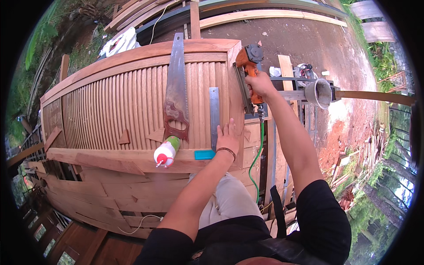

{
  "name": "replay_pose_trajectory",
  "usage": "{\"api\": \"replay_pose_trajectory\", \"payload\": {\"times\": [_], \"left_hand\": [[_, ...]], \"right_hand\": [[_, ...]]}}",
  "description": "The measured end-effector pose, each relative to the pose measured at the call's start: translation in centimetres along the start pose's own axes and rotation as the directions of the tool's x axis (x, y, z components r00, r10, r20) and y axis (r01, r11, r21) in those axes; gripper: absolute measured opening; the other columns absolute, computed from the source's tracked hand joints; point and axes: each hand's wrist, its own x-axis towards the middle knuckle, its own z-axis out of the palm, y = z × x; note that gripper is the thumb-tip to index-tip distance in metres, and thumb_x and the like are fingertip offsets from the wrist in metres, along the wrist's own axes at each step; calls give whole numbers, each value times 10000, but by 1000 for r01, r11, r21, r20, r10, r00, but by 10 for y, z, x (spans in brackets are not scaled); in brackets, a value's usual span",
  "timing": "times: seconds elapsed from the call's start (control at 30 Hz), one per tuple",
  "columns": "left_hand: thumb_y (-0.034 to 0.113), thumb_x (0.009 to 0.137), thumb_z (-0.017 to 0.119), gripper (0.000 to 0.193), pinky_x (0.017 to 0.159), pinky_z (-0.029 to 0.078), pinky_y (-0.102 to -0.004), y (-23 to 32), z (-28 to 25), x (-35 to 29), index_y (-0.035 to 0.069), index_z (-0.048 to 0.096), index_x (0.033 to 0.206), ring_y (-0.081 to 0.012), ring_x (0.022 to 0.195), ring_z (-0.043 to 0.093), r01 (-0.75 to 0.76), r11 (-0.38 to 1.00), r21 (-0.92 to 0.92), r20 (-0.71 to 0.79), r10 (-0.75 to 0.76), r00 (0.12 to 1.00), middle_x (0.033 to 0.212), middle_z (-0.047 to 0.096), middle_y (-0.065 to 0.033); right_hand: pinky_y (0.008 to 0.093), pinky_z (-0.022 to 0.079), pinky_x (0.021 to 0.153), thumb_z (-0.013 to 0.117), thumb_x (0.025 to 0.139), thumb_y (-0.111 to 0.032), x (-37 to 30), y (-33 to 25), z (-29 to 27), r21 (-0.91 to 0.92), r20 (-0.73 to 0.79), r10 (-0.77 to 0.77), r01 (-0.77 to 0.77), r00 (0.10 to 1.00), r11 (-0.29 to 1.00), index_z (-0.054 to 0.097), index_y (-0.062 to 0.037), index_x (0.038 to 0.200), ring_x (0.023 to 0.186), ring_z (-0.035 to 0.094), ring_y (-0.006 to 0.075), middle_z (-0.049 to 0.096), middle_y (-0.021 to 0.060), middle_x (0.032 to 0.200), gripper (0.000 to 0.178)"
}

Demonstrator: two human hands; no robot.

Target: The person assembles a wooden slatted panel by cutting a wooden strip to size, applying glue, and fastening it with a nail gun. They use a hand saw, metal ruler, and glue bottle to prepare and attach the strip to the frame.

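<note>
My right hand (259, 85) is wrapped round the handle of an orange and black nail gun (254, 54), held at the right edge of a louvred wooden panel (141, 55). From the gun's lower end runs a green air hose (252, 170). Flat on the panel's right part, fingers stretched out, lies my left hand (227, 138). Beside it is a try square (214, 110) with a teal stock. Farther left, a handsaw (176, 75) rests across the slats. A white glue bottle (164, 152) with a red cap lies below the saw's handle.
Small wood offcuts (124, 137) lie on the panel. Stacked boards (97, 187) are under its near side. Right of the panel, a grey cup (319, 93) sits by metal bars. Long planks (265, 17) lie on the ground at the back.
</note>
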Motion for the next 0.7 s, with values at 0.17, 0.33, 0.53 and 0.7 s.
{"api": "replay_pose_trajectory", "payload": {"times": [0.17, 0.33, 0.53, 0.7], "left_hand": [[139, 984, 389, 577, 1198, 223, -543, -13, 2, -1, 0, 297, 1536, -270, 1486, 281, -28, 997, -71, -41, 25, 999, 1652, 161, -147], [154, 927, 505, 634, 1202, 226, -527, -28, 21, -22, 13, 327, 1520, -291, 1486, 276, -177, 980, -91, -104, 168, 980, 1643, 201, -122], [182, 817, 693, 736, 1198, 239, -525, -63, 49, -93, 17, 391, 1468, -335, 1478, 272, -361, 893, -269, -131, 337, 932, 1589, 303, -156], [229, 758, 776, 816, 1184, 261, -540, -40, 46, -101, 15, 398, 1450, -354, 1466, 286, -577, 810, -100, -171, 558, 812, 1570, 314, -177]], "right_hand": [[325, 461, 436, 609, 793, -79, -97, 99, -18, 56, -131, 16, -9, 991, 998, 589, 10, 1016, 449, 565, 159, 573, 52, 612, 241], [401, 556, 617, 637, 772, -148, -222, 286, -44, -95, -464, 197, -270, 864, 958, 632, 3, 1089, 651, 699, 291, 691, 143, 755, 351], [432, 560, 677, 642, 763, -180, -400, 410, 56, 99, -458, 654, -696, 602, 711, 640, -12, 960, 732, 715, 322, 691, 181, 773, 259], [446, 561, 696, 663, 755, -212, -519, 456, 192, 232, -362, 828, -818, 429, 526, 654, -9, 950, 763, 713, 349, 696, 212, 812, 281]]}}
